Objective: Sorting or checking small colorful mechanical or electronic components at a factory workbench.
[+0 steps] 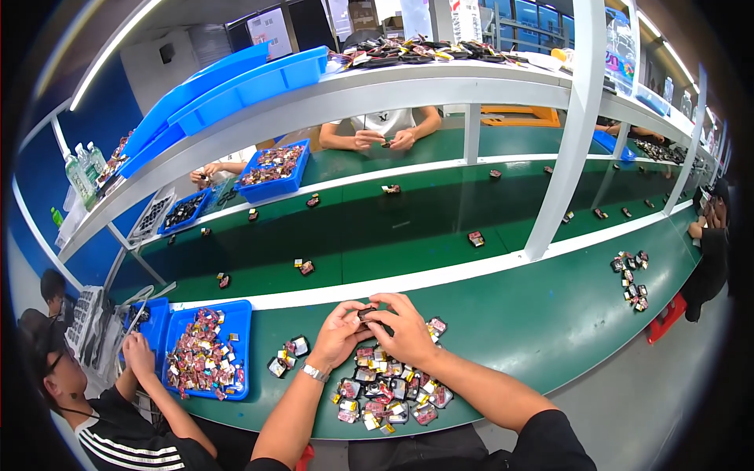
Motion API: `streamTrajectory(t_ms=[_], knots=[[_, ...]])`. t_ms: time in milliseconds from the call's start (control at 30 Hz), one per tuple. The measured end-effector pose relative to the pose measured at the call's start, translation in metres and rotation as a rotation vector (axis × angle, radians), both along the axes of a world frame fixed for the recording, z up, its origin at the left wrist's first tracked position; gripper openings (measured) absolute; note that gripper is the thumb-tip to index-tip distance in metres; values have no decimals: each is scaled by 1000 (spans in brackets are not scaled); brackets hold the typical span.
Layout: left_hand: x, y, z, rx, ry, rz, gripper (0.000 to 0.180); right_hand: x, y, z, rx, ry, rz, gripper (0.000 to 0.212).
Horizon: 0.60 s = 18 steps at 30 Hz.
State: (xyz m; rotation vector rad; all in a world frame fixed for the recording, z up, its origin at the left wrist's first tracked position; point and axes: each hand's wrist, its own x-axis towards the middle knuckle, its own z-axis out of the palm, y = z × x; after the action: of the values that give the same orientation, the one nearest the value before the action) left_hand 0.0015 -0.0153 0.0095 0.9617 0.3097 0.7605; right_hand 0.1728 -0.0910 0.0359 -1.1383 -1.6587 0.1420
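Observation:
Both my hands meet above the green bench and pinch one small dark part (367,313) between their fingertips. My left hand (338,334), with a watch on its wrist, holds the part from the left. My right hand (404,328) grips it from the right. Just below my hands lies a heap of several small flat parts with red and yellow bits (385,396). A smaller group of the same parts (287,357) lies to the left of my left hand.
A blue tray (236,314) full of such parts stands at the left, where a person in a striped black shirt (118,424) works. Loose parts ride the green conveyor belt (408,228). A white post (561,157) holds a shelf with blue bins (236,86). Another person's hands (381,140) work opposite.

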Motion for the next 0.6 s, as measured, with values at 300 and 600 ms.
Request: streamTrajectory(t_ms=[300,600], knots=[[2,-1,-1,-26,41,8,28,2,1,7,139,-161,-70,18],[2,-1,1,-37,81,18,27,-5,-1,4,70,-179,-130,18]])
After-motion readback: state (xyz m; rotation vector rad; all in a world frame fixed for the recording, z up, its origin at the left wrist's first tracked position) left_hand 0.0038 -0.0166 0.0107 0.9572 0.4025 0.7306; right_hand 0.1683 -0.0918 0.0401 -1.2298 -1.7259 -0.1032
